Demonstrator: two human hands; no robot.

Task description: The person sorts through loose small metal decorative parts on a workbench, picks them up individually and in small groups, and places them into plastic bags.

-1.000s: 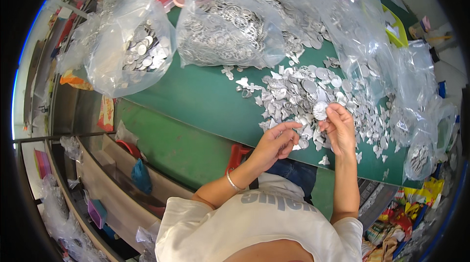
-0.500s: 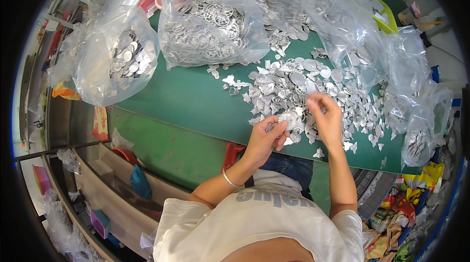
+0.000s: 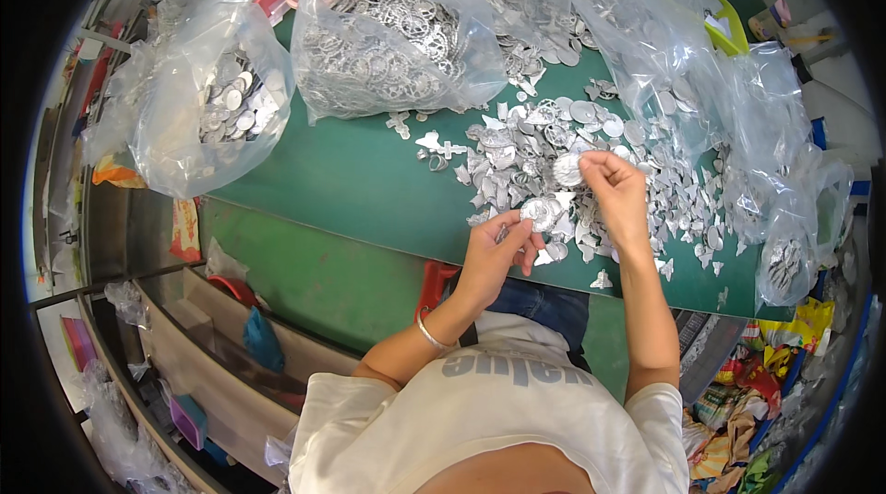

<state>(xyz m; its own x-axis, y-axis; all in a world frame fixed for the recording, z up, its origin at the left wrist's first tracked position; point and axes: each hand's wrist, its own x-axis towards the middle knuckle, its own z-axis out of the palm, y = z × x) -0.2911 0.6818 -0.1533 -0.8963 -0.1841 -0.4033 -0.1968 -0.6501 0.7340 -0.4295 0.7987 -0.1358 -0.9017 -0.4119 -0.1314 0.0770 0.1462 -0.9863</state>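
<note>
Silvery flat metal pieces lie in a loose pile (image 3: 517, 148) on the green tabletop (image 3: 332, 180): discs, rings, crosses and small pointed shapes. My right hand (image 3: 616, 190) pinches a round metal disc (image 3: 568, 169) between thumb and fingertips, just above the pile. Close to the table's near edge, my left hand (image 3: 503, 249) is closed around several metal pieces, with a round openwork piece (image 3: 539, 212) showing at its fingertips. What else lies inside the left palm is mostly hidden. A clear bag of openwork metal rings (image 3: 383, 56) stands behind the pile.
At the left, an open clear bag (image 3: 166, 125) holds metal discs. More plastic bags (image 3: 766, 116) drape over the right side. A yellow-green tray (image 3: 724, 23) sits at the back right. Below the table's left edge are drawers (image 3: 221, 356); crumpled coloured packaging (image 3: 757, 374) lies lower right.
My right hand has come up from the pile with a disc now plainly visible in its fingers. My left hand stays nearly in place, its pieces shifted slightly. The view has moved a little.
</note>
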